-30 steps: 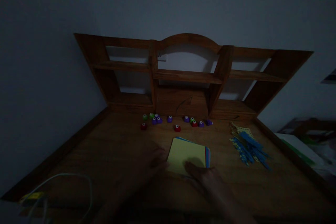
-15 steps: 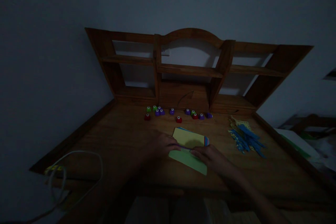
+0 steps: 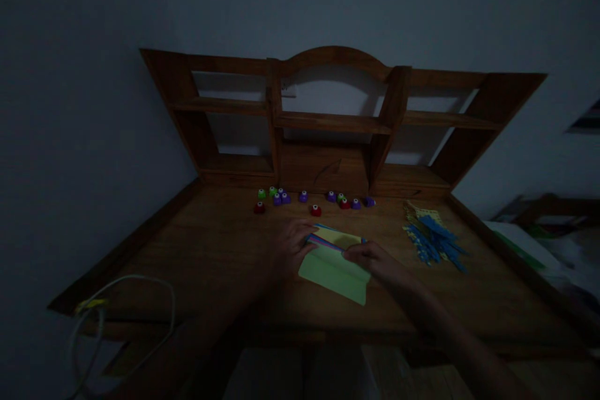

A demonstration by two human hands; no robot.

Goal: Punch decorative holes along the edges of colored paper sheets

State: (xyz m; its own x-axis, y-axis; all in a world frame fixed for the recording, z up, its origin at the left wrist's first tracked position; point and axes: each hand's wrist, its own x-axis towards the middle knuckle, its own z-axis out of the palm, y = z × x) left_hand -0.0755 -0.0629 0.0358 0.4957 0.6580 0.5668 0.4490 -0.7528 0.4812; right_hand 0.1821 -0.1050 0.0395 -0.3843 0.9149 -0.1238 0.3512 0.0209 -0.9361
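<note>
My left hand [image 3: 294,244] pinches the left side of a stack of coloured paper [image 3: 332,278] near the middle of the desk. The light green sheet faces me, with a crease across it and its lower flap hanging toward the front edge. Blue and pink edges show along the raised fold. At the right end of that fold, my right hand [image 3: 372,257] has its thumb and fingers closed on the paper. Behind the fold, a yellow sheet [image 3: 338,236] partly shows, shaded by the hands.
Several small one-eyed toy figures [image 3: 315,210] in red, green and purple stand in a loose row before the wooden shelf unit [image 3: 328,120]. Blue and yellow strips [image 3: 435,237] lie in a heap at the right. A white cable [image 3: 154,279] loops over the left front edge.
Both hands have raised the fold, so its blue and pink edges now show more. My left hand's fingers have spread up around the stack's left side. The view has shifted slightly.
</note>
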